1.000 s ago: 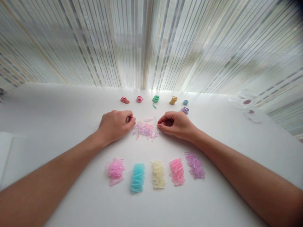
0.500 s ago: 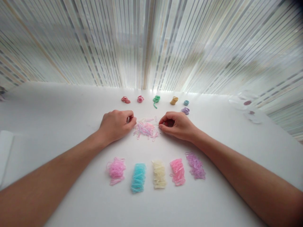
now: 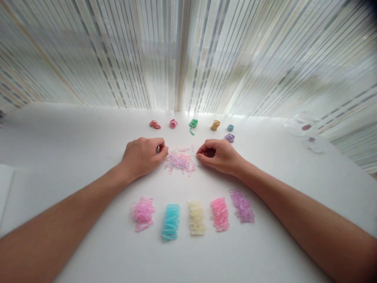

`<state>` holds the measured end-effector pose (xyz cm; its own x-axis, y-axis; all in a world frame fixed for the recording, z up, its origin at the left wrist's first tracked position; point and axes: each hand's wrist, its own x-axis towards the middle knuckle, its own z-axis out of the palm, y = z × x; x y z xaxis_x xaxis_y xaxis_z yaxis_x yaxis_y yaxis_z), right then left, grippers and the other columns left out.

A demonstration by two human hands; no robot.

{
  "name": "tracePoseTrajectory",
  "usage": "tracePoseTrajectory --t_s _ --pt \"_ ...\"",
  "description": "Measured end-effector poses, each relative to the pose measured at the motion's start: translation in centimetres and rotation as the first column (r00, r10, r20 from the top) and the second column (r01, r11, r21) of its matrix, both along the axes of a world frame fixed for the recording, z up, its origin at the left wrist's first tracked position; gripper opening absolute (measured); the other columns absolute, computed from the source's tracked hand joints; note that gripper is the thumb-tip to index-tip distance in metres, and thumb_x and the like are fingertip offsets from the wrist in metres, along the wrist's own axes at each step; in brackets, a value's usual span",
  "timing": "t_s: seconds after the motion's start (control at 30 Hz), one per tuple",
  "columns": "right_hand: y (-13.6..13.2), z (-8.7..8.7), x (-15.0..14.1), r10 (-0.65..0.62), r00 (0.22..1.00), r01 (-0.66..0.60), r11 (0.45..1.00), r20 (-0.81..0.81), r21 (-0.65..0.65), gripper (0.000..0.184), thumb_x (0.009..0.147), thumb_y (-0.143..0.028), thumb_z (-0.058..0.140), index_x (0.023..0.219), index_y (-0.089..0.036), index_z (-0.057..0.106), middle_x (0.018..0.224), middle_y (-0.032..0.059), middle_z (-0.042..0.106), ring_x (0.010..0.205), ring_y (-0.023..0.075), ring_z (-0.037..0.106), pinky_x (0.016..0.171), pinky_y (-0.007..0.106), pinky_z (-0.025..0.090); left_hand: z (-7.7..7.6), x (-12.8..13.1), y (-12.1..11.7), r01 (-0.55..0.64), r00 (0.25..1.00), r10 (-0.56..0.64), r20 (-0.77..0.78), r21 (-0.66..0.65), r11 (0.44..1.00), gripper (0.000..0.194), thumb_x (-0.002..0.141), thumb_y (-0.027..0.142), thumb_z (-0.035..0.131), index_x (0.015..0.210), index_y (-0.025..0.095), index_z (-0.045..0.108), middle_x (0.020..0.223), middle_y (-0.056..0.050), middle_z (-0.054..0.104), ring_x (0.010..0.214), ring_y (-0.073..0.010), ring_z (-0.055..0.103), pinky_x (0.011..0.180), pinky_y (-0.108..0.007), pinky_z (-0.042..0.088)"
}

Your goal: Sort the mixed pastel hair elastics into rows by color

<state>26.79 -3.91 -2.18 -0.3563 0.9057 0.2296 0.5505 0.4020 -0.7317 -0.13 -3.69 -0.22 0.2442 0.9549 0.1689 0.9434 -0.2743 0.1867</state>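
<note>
Rubber bands (image 3: 180, 161), mixed pastels: one loose pile on the white table (image 3: 73, 133), between both hands. Right hand (image 3: 220, 156): fingertips pinching a pale band (image 3: 193, 155). Left hand (image 3: 144, 156): fingertips together; I cannot tell whether they grip anything.

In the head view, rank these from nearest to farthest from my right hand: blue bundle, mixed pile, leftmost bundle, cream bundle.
1. Mixed pile: just left of your right hand.
2. Cream bundle: middle of the front row.
3. Blue bundle: left of the cream one.
4. Leftmost bundle: pink, at the row's left end.
</note>
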Motion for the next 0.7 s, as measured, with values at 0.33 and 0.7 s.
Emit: tracePoseTrajectory --t_s 0.33,0.7 --pt "0.11 -0.29 0.08 -0.025 1.0 0.025 1.0 -0.011 -0.012 0.015 0.076 -0.024 0.069 0.082 -0.015 0.079 0.069 0.0021 0.068 0.06 0.0123 0.056 0.056 0.026 0.043 -0.01 -0.06 0.04 -0.008 1.0 0.008 -0.001 -0.006 1.0 0.035 0.092 0.048 0.045 0.082 0.025 0.069 0.077 -0.003 0.072 0.071 -0.0224 0.061 0.063 -0.034 0.027" --pt "0.03 -0.07 0.06 -0.049 0.999 0.049 0.999 0.0 -0.009 0.015 0.076 -0.026 0.069 0.08 -0.015 0.079 0.065 0.0012 0.065 0.058 0.012 0.053 0.055 0.026 0.041 0.15 -0.01 -0.02 -0.009 1.0 0.009 -0.01 -0.009 1.0 0.035 0.093 0.048 0.044 0.082 0.025 0.068 0.077 -0.003 0.073 0.072 -0.0226 0.061 0.063 -0.034 0.027"
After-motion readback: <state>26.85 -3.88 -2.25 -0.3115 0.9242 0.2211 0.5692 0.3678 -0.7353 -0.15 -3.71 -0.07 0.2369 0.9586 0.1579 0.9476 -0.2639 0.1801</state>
